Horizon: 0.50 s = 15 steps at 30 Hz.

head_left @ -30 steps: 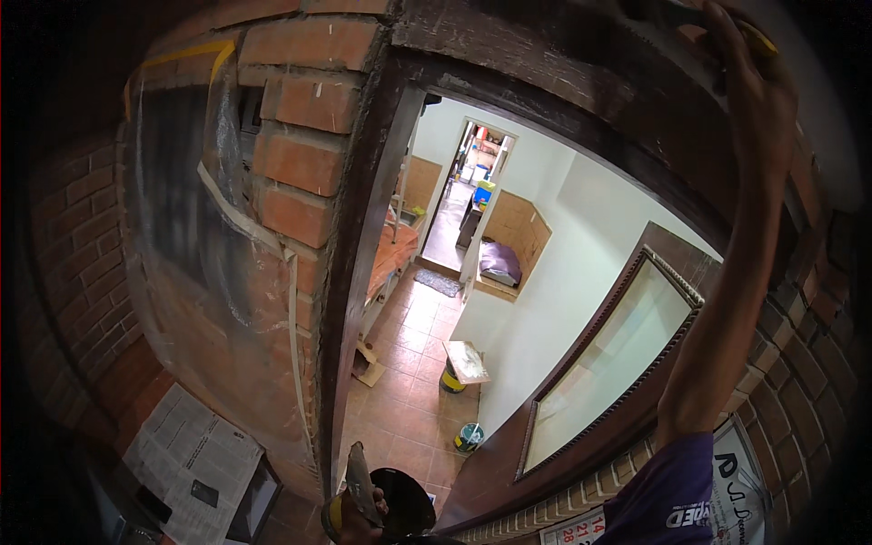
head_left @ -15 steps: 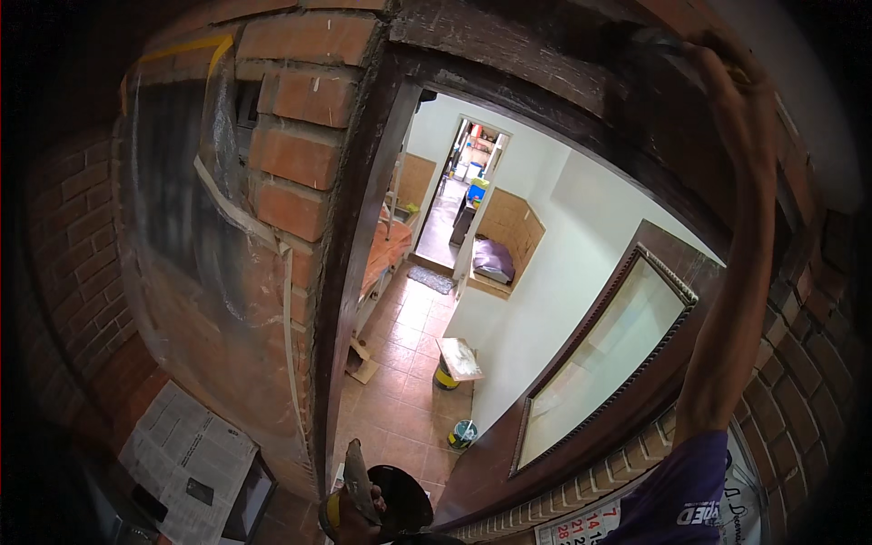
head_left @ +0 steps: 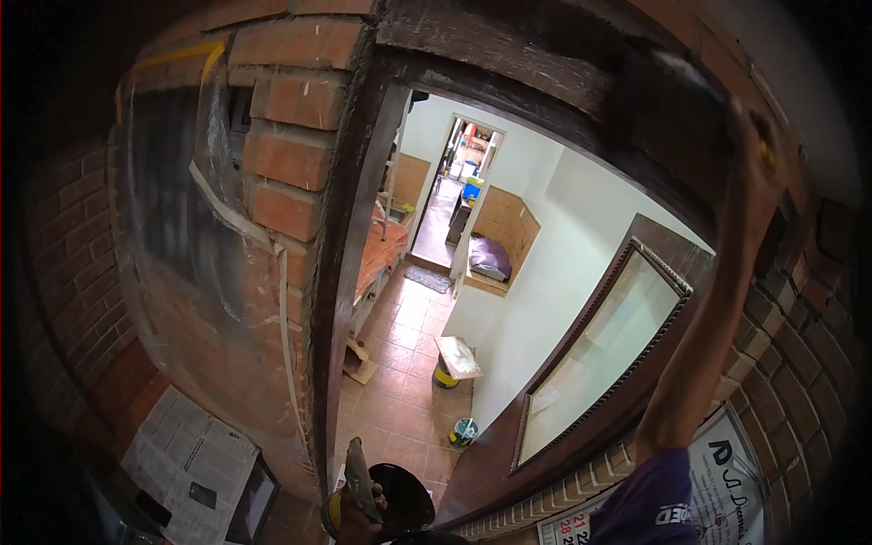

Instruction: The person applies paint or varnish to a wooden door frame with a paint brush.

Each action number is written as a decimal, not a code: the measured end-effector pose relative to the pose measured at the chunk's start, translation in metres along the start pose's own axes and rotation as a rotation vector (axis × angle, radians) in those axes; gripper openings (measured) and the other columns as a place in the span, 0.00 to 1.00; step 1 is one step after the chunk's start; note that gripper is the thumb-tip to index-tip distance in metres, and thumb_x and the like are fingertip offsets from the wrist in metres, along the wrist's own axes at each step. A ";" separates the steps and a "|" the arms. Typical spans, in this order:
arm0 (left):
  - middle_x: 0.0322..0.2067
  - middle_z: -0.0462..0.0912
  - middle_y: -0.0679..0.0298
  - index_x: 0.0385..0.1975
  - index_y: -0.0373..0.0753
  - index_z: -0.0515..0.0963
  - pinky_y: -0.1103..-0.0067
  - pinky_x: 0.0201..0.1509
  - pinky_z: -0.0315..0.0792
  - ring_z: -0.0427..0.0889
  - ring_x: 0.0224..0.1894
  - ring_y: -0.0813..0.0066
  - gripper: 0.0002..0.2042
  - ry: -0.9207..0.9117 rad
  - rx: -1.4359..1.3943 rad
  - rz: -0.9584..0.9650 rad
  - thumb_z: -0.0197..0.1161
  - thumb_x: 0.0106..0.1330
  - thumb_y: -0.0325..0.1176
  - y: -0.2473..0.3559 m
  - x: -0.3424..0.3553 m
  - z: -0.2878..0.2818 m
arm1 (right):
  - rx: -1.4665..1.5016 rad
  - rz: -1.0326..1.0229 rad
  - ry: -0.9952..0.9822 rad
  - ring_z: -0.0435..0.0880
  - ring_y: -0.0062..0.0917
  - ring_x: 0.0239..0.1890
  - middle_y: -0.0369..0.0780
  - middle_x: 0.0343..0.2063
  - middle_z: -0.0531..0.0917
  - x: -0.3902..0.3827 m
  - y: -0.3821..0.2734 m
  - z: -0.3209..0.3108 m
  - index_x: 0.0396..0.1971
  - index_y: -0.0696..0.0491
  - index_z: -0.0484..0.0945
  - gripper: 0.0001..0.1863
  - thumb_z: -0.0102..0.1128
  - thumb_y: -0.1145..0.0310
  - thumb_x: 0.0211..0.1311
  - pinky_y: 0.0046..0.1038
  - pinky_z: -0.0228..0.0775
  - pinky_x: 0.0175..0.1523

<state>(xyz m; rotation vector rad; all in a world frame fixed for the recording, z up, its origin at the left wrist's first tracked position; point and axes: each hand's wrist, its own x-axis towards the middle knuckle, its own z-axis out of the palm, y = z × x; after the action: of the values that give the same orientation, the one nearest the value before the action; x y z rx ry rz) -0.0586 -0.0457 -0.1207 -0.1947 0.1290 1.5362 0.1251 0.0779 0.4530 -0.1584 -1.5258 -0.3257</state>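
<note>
A blurred tool is at the dark beam above the doorway, the right hand closed round it. Low down, the left hand clasps a flat grey tool beside a black tub. Beyond, a board tops a bucket on the tiled floor; newspaper lies at lower left.

Apparently a home's entrance: brick wall stood upper left, partly covered by plastic sheeting; dark wooden door frame opened onto tiled floor and white wall at centre.
</note>
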 end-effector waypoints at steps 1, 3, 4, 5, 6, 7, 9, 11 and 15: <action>0.27 0.71 0.61 0.35 0.37 0.64 0.73 0.31 0.68 0.70 0.24 0.69 0.21 0.048 0.031 0.067 0.49 0.52 0.49 -0.007 -0.007 0.013 | 0.103 0.131 0.077 0.74 0.14 0.27 0.35 0.23 0.76 -0.013 0.003 -0.002 0.31 0.57 0.74 0.12 0.58 0.66 0.49 0.13 0.64 0.32; 0.26 0.71 0.61 0.35 0.37 0.65 0.74 0.31 0.68 0.70 0.24 0.69 0.20 0.097 0.068 0.141 0.48 0.53 0.48 -0.010 -0.011 0.023 | 0.053 0.099 0.134 0.74 0.14 0.27 0.35 0.25 0.76 -0.033 0.002 -0.005 0.31 0.57 0.74 0.12 0.59 0.67 0.48 0.13 0.65 0.34; 0.26 0.71 0.61 0.34 0.37 0.65 0.74 0.31 0.68 0.70 0.24 0.70 0.19 0.094 0.098 0.136 0.47 0.53 0.48 -0.009 -0.011 0.024 | -0.003 0.063 0.186 0.74 0.15 0.28 0.36 0.27 0.76 -0.040 -0.001 -0.008 0.31 0.56 0.74 0.11 0.59 0.67 0.48 0.13 0.65 0.35; 0.26 0.71 0.61 0.34 0.37 0.65 0.74 0.31 0.68 0.70 0.24 0.70 0.19 0.092 0.128 0.130 0.46 0.53 0.48 -0.009 -0.011 0.026 | -0.005 0.065 0.194 0.74 0.15 0.28 0.36 0.27 0.76 -0.046 -0.005 -0.012 0.31 0.56 0.74 0.11 0.59 0.67 0.48 0.13 0.65 0.35; 0.26 0.71 0.61 0.34 0.37 0.65 0.74 0.31 0.68 0.70 0.24 0.70 0.19 0.091 0.138 0.131 0.46 0.53 0.48 -0.009 -0.011 0.029 | 0.007 0.083 0.241 0.74 0.15 0.28 0.36 0.28 0.75 -0.053 -0.009 -0.014 0.32 0.57 0.74 0.11 0.60 0.68 0.48 0.13 0.66 0.35; 0.25 0.71 0.61 0.33 0.37 0.65 0.74 0.31 0.68 0.70 0.24 0.70 0.19 0.148 0.131 0.119 0.46 0.54 0.48 -0.009 -0.012 0.032 | 0.020 0.101 0.289 0.75 0.15 0.27 0.37 0.30 0.75 -0.059 -0.013 -0.016 0.32 0.57 0.73 0.11 0.60 0.70 0.48 0.13 0.68 0.34; 0.25 0.71 0.61 0.32 0.36 0.65 0.74 0.31 0.68 0.70 0.24 0.70 0.19 0.200 0.134 0.108 0.46 0.54 0.48 -0.012 -0.016 0.044 | 0.020 0.099 0.311 0.74 0.15 0.28 0.37 0.30 0.75 -0.072 -0.019 -0.023 0.32 0.57 0.73 0.11 0.59 0.71 0.48 0.13 0.69 0.33; 0.25 0.72 0.60 0.31 0.37 0.66 0.73 0.30 0.68 0.70 0.23 0.70 0.17 0.164 0.125 0.092 0.44 0.55 0.46 -0.017 -0.020 0.059 | -0.054 0.063 0.347 0.74 0.15 0.28 0.37 0.29 0.75 -0.081 -0.022 -0.027 0.32 0.57 0.73 0.10 0.58 0.73 0.48 0.14 0.71 0.30; 0.33 0.70 0.56 0.44 0.34 0.62 0.73 0.20 0.69 0.72 0.34 0.61 0.22 -0.297 -0.334 -0.217 0.43 0.59 0.47 -0.003 -0.004 -0.002 | -0.108 0.116 0.261 0.74 0.15 0.32 0.36 0.30 0.76 -0.080 -0.004 -0.035 0.32 0.56 0.73 0.10 0.58 0.72 0.49 0.16 0.67 0.37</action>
<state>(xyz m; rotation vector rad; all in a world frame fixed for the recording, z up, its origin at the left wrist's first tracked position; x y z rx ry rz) -0.0553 -0.0500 -0.1221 -0.2338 -0.3747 1.3454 0.1558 0.0727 0.3718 -0.2778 -1.2362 -0.3228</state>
